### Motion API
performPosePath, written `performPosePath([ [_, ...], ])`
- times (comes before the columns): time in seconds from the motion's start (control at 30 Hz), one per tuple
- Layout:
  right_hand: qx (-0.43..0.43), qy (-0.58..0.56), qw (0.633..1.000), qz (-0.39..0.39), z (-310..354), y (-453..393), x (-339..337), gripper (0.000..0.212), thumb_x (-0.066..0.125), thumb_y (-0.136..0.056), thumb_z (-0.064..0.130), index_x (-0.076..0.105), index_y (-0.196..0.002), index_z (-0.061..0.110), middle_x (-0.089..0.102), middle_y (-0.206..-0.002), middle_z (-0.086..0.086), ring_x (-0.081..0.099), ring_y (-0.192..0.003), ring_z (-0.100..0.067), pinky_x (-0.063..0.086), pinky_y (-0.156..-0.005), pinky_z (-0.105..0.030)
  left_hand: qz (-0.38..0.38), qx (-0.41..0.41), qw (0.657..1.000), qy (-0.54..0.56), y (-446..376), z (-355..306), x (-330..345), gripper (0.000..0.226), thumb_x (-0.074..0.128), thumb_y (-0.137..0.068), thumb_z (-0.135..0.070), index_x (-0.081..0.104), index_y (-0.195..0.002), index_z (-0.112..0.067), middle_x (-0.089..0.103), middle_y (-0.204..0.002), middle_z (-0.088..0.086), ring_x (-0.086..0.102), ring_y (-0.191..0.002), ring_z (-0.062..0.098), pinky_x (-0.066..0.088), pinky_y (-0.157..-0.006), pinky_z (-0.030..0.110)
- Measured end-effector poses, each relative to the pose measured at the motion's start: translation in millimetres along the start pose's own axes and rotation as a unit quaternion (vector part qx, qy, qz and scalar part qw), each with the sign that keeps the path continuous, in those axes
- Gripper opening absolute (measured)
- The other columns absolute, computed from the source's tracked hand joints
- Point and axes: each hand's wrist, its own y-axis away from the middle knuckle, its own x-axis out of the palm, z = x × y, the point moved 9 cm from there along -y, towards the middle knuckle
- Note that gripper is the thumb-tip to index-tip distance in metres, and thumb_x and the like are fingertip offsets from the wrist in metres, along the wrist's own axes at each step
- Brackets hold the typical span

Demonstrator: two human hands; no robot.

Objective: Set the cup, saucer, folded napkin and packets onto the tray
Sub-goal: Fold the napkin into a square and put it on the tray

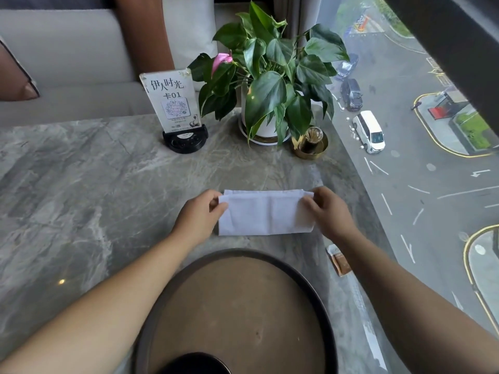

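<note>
A: Napkin (266,211)?
B: White, folded to a rectangle, flat on grey marble table (81,184), just beyond tray (318,298).
A: Hands?
B: Left hand (199,214) pinching napkin's left far corner between thumb and fingers. Right hand (328,211) pinching right far corner the same way. Both forearms stretched past the tray's sides.
A: Tray itself?
B: Round, dark rim, brown floor, nearest the camera. Dark rounded thing (194,364) at its near edge; cannot tell what.
A: Packets?
B: One brown-and-white packet (339,260) on table, right of tray, partly hidden under right forearm. Off the tray.
A: Far side?
B: Potted plant (270,76) with pink bloom, table sign (172,101) in black stand, gold dish with toothpick jar (310,143). Window along right edge.
</note>
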Motion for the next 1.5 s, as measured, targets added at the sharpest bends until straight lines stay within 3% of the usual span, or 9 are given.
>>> performPosePath([
  [0.33, 0.067, 0.109, 0.992, -0.010, -20, -29, 24, 0.035, 0.052, -0.091, 0.039, 0.054, -0.119, 0.017, 0.060, -0.108, -0.007, 0.060, -0.092, -0.029, 0.052, -0.072, -0.042, 0.002, -0.022, 0.993, -0.114, -37, 3, 16, 0.033, 0.055, -0.091, -0.033, 0.050, -0.119, -0.016, 0.063, -0.100, 0.005, 0.059, -0.091, 0.028, 0.050, -0.080, 0.043],
  [0.53, -0.186, 0.261, 0.946, -0.043, 32, -3, 39, 0.047, 0.053, -0.093, 0.031, 0.052, -0.131, 0.005, 0.050, -0.138, -0.018, 0.043, -0.127, -0.038, 0.034, -0.105, -0.048, -0.056, 0.203, 0.928, -0.308, -11, -40, 38, 0.060, 0.066, -0.081, -0.032, 0.048, -0.133, -0.010, 0.046, -0.142, 0.014, 0.044, -0.128, 0.036, 0.037, -0.101, 0.050],
  [0.7, -0.276, 0.328, 0.900, 0.080, 35, 10, 86, 0.060, 0.043, -0.097, 0.039, 0.035, -0.144, 0.003, 0.032, -0.152, -0.017, 0.021, -0.143, -0.035, 0.004, -0.116, -0.045, 0.078, 0.257, 0.864, -0.425, -16, -28, 80, 0.070, 0.031, -0.093, -0.052, 0.013, -0.149, -0.014, 0.006, -0.160, 0.006, -0.001, -0.146, 0.025, -0.005, -0.115, 0.046],
  [0.93, -0.253, 0.321, 0.907, 0.103, 26, 3, 87, 0.065, 0.031, -0.098, 0.050, 0.025, -0.148, 0.009, 0.019, -0.158, -0.010, 0.008, -0.146, -0.027, -0.004, -0.118, -0.038, 0.110, 0.214, 0.873, -0.424, -18, -4, 85, 0.076, 0.004, -0.087, -0.059, -0.003, -0.149, -0.015, -0.011, -0.158, 0.002, -0.016, -0.144, 0.018, -0.006, -0.117, 0.045],
  [1.07, -0.057, 0.217, 0.974, -0.030, 6, -1, 35, 0.057, 0.050, -0.091, 0.038, 0.041, -0.138, 0.009, 0.039, -0.148, -0.015, 0.035, -0.134, -0.036, 0.031, -0.108, -0.046, 0.107, 0.210, 0.876, -0.420, -19, -3, 86, 0.075, 0.000, -0.087, -0.059, -0.008, -0.148, -0.016, -0.022, -0.153, -0.001, -0.023, -0.140, 0.015, -0.008, -0.117, 0.045],
  [1.13, 0.072, 0.175, 0.982, -0.015, -12, -1, 24, 0.050, 0.050, -0.088, 0.038, 0.046, -0.128, 0.008, 0.051, -0.131, -0.016, 0.048, -0.117, -0.037, 0.042, -0.092, -0.044, 0.104, 0.210, 0.876, -0.421, -19, -3, 86, 0.075, 0.001, -0.087, -0.059, -0.007, -0.149, -0.016, -0.022, -0.152, -0.001, -0.022, -0.141, 0.016, -0.008, -0.117, 0.045],
  [1.23, 0.179, 0.085, 0.979, 0.047, -22, -6, 24, 0.043, 0.056, -0.084, 0.036, 0.052, -0.114, 0.005, 0.058, -0.105, -0.011, 0.059, -0.093, -0.032, 0.047, -0.073, -0.036, 0.103, 0.213, 0.876, -0.420, -19, -3, 86, 0.076, 0.000, -0.087, -0.059, -0.007, -0.149, -0.016, -0.021, -0.153, 0.000, -0.025, -0.139, 0.014, -0.008, -0.117, 0.045],
  [1.33, 0.262, -0.073, 0.958, 0.090, -30, -11, 25, 0.026, 0.063, -0.080, 0.028, 0.049, -0.069, 0.008, 0.048, -0.064, -0.006, 0.044, -0.049, -0.020, 0.034, -0.043, -0.022, 0.108, 0.209, 0.875, -0.423, -19, -1, 87, 0.076, 0.000, -0.087, -0.059, -0.008, -0.148, -0.016, -0.016, -0.157, 0.002, -0.023, -0.140, 0.015, -0.009, -0.117, 0.045],
  [1.5, 0.363, -0.223, 0.891, 0.155, -42, -5, 38, 0.019, 0.074, -0.078, 0.024, 0.061, -0.078, 0.010, 0.050, -0.061, -0.005, 0.045, -0.053, -0.018, 0.038, -0.048, -0.026, 0.119, 0.197, 0.877, -0.422, -18, -4, 87, 0.075, 0.001, -0.087, -0.059, -0.008, -0.148, -0.017, -0.014, -0.158, 0.003, -0.017, -0.144, 0.019, -0.007, -0.117, 0.045],
])
